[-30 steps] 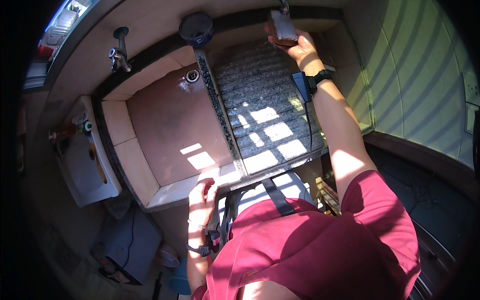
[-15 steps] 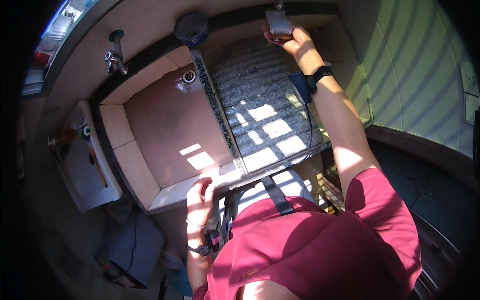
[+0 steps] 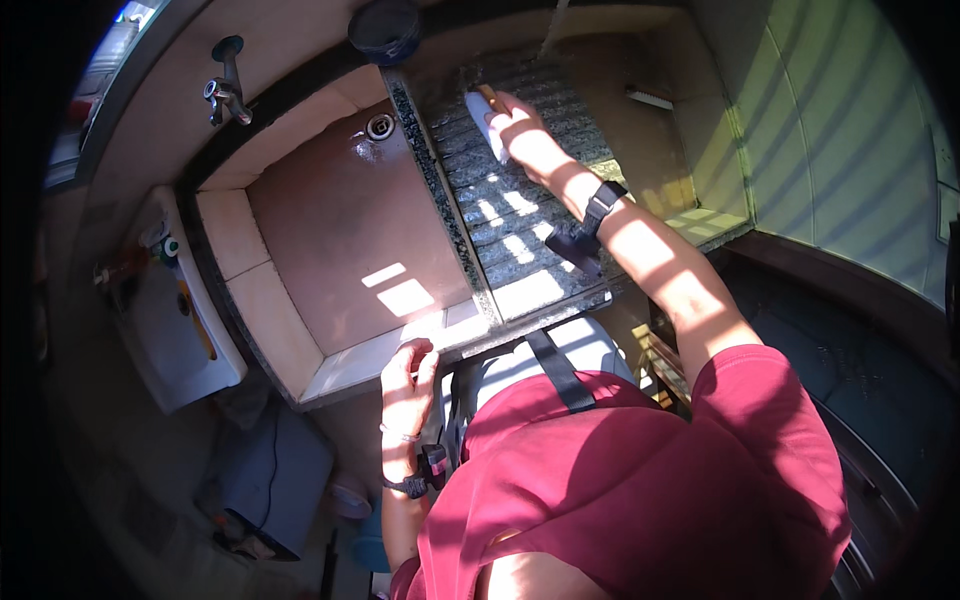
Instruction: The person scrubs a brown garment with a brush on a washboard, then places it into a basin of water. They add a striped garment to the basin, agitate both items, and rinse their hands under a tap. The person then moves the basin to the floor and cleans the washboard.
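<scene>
My right hand (image 3: pixel 522 135) is closed round a scrub brush (image 3: pixel 487 122) with white bristles and a brown back. The brush is tilted on edge over the far part of the ridged grey stone washboard (image 3: pixel 545 250), its bristles toward the left at the wet ridges. Beyond my hand, a thin stream of water (image 3: pixel 553 30) falls at the far edge; its tap is out of view. My left hand (image 3: pixel 407 385) is at the front rim of the left basin (image 3: pixel 340 240), fingers loosely bent, thumb apart, holding nothing I can see.
A metal tap (image 3: pixel 228 100) juts over the left basin, which has a drain (image 3: pixel 380 127). A dark round tub (image 3: pixel 384 32) stands on the back ledge. At the left is a white tray (image 3: pixel 190 350) with a yellow-handled tool. A pale bar-shaped object (image 3: pixel 650 97) lies in the right basin.
My right hand has brought the brush from the far edge near the tap leftward and nearer, onto the washboard. Water now shows falling there. My left hand has barely shifted.
</scene>
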A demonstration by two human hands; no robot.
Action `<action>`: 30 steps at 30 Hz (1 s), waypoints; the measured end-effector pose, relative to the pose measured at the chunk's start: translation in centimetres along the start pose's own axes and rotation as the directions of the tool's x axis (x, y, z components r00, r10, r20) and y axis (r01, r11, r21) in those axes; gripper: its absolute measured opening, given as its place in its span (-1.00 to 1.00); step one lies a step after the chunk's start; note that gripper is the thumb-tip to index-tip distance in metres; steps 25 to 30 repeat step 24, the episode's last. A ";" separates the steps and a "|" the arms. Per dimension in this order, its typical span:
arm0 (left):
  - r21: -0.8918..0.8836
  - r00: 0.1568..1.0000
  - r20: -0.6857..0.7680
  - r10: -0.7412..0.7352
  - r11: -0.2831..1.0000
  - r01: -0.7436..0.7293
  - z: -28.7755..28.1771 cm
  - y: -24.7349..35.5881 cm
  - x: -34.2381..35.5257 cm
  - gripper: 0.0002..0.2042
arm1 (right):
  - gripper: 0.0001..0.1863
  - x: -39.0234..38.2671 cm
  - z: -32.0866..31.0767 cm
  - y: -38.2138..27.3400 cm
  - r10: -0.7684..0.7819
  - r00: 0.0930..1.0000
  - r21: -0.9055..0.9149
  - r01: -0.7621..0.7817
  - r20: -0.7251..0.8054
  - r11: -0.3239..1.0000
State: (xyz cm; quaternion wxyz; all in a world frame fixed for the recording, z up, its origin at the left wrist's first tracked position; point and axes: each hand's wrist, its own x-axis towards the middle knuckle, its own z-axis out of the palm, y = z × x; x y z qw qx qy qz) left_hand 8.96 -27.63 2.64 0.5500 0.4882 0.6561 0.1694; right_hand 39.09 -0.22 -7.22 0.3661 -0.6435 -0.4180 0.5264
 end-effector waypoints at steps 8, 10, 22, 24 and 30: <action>-0.033 1.000 -0.003 0.014 0.999 -0.014 -0.4 -0.4 0.4 -0.77 | -0.25 -9.3 -7.7 4.9 -0.092 0.995 -0.941 -0.007 -0.040 0.339; -0.051 0.998 0.005 0.057 0.997 -0.057 -0.9 -0.7 0.5 -0.77 | -0.35 -3.5 -17.7 10.3 0.160 0.896 -0.753 -0.437 -0.415 0.493; 0.016 0.990 0.095 0.106 0.994 -0.108 -1.0 1.4 1.4 -0.76 | -0.25 -21.4 -3.6 9.6 -0.381 0.853 -0.847 0.468 0.357 0.253; 0.015 0.990 0.097 0.102 0.994 -0.104 -1.4 0.7 1.1 -0.76 | -0.29 -20.6 -5.5 10.3 -0.334 0.927 -0.966 0.225 0.173 0.124; 0.015 0.990 0.097 0.102 0.994 -0.104 -1.4 0.7 1.1 -0.76 | -0.29 -20.6 -5.5 10.3 -0.334 0.927 -0.966 0.225 0.173 0.124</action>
